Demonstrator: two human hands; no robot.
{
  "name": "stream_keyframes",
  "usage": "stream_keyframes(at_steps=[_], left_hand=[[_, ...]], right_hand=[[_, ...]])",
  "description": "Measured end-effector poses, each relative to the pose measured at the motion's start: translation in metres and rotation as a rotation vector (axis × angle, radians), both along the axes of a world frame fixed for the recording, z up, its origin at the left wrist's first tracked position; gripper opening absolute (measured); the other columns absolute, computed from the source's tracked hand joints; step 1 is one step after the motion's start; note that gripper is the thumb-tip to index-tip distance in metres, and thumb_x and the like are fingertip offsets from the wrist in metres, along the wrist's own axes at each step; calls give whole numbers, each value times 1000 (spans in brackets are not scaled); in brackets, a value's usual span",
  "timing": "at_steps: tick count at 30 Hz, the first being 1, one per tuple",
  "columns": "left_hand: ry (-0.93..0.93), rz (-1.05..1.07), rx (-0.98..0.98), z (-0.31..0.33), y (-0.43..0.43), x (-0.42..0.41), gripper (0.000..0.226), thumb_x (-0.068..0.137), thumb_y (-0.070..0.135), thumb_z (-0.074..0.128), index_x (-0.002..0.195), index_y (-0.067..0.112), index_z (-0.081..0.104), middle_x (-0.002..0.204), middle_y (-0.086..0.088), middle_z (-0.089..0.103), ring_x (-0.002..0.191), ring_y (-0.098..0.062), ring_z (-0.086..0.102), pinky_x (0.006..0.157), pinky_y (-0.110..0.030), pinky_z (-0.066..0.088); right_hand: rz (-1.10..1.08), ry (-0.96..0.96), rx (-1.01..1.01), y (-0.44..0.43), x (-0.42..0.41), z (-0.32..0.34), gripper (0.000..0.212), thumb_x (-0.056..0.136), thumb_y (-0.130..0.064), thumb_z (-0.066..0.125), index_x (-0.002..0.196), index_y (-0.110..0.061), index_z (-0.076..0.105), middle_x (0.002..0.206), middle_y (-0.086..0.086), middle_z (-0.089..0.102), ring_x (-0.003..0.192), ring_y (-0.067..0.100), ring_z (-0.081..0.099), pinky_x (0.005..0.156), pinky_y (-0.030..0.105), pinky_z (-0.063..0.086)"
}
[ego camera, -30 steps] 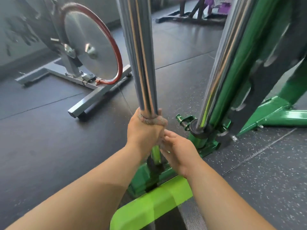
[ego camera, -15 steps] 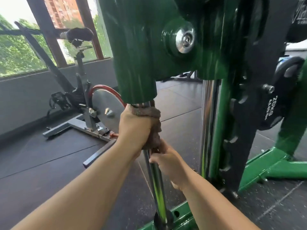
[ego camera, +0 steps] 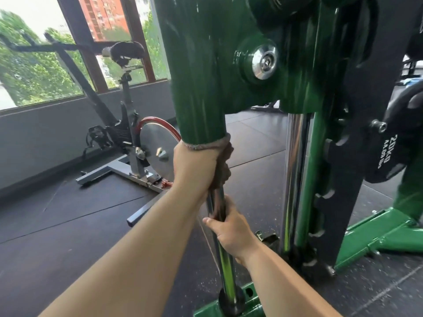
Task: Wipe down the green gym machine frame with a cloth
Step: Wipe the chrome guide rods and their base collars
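- Green gym machine frame (ego camera: 201, 72) fills the top centre of the view: sliding carriage with a chrome bolt cap (ego camera: 264, 62), green base (ego camera: 386, 234) bottom right. A second ago the view was down at the base and floor; now it is tilted up, window (ego camera: 45, 65) and exercise bike (ego camera: 128, 133) in view at left.
- Near chrome guide rod (ego camera: 226, 277) runs from the carriage's sleeve down to a socket in the base. Second chrome rod (ego camera: 295, 170) stands to the right, beside a black plate with notches. A 20 kg weight plate (ego camera: 398, 152) hangs at right.
- Left hand (ego camera: 194, 165): grip clamped round the near rod through the cloth (ego camera: 220, 165). It was low near the base a second ago; now it is at the top of the rod, cloth edge touching the underside of the green sleeve. Little change from half a second ago, so the upstroke looks finished.
- Right hand (ego camera: 231, 227): grip closed on the bare rod below the left, thumb out to the left. It has followed up, but now sits further below the left hand than before.
- Cloth: brownish, wrapped round the rod under the left palm, a fold showing on the right side.
- Judgement: one full pass of this rod is done. Painted carriage above is not yet touched by the cloth; it is next, or a downstroke.
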State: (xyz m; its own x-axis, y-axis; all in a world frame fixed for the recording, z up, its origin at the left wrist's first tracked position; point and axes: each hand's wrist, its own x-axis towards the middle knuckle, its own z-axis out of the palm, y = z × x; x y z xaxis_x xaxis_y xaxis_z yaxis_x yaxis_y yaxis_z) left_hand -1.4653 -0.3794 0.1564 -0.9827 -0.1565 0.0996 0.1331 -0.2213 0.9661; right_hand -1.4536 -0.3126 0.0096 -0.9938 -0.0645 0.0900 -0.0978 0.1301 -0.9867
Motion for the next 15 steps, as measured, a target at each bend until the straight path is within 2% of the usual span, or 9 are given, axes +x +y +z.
stream_keyframes(at_steps=[2,4,7,9,10,11,13,15], left_hand=[[60,-147,-103,-4,-10,-2,16,79,2,74,68,9,65,62,-20,55,55,-27,50,53,-37,45],[83,-350,-127,-1,-22,-5,20,73,0,73,62,16,67,65,-15,55,57,-26,53,52,-33,51],[90,-460,-71,-1,-32,-9,14,75,4,71,76,17,76,82,-5,70,72,-18,68,69,-33,59],[114,-334,-145,-3,-32,-5,5,81,11,74,78,14,72,78,-6,69,65,-12,67,62,-27,59],[153,-206,-261,-5,-32,-3,11,83,15,76,76,15,68,74,-6,67,59,-8,65,56,-24,56],[196,-67,-409,-8,-34,-1,17,83,26,77,74,17,66,77,-6,67,60,-6,65,56,-24,55],[269,143,-622,-14,-38,0,25,74,51,76,76,27,70,88,-3,69,78,-17,69,69,-34,57],[250,175,-518,-14,-36,9,28,67,51,79,78,26,72,83,-2,73,81,-25,71,72,-43,61]], right_hand=[[37,-6,-49,0,-1,-3,25,90,-13,70,102,-28,54,79,-6,53,75,11,52,70,15,44],[76,-28,-119,2,-3,-5,28,89,-10,70,95,-32,54,77,-12,52,77,10,52,81,24,47],[117,-66,-159,5,-5,-4,27,89,-8,70,104,-27,58,79,-11,54,82,11,54,87,32,48],[157,-114,-198,11,-5,0,25,90,-4,66,103,-24,60,80,-7,56,82,13,54,84,30,47],[185,-150,-236,15,-4,3,22,89,-1,65,98,-22,61,78,-6,57,82,14,54,84,30,45],[207,-178,-277,17,-4,7,21,89,0,65,95,-20,62,76,-6,58,82,15,54,84,31,44],[195,-192,-302,17,-3,15,17,88,-2,66,99,-15,64,80,-5,61,86,16,56,85,31,43],[123,-155,-333,13,2,24,28,89,-4,66,115,-13,63,97,1,66,94,19,61,84,26,46]])
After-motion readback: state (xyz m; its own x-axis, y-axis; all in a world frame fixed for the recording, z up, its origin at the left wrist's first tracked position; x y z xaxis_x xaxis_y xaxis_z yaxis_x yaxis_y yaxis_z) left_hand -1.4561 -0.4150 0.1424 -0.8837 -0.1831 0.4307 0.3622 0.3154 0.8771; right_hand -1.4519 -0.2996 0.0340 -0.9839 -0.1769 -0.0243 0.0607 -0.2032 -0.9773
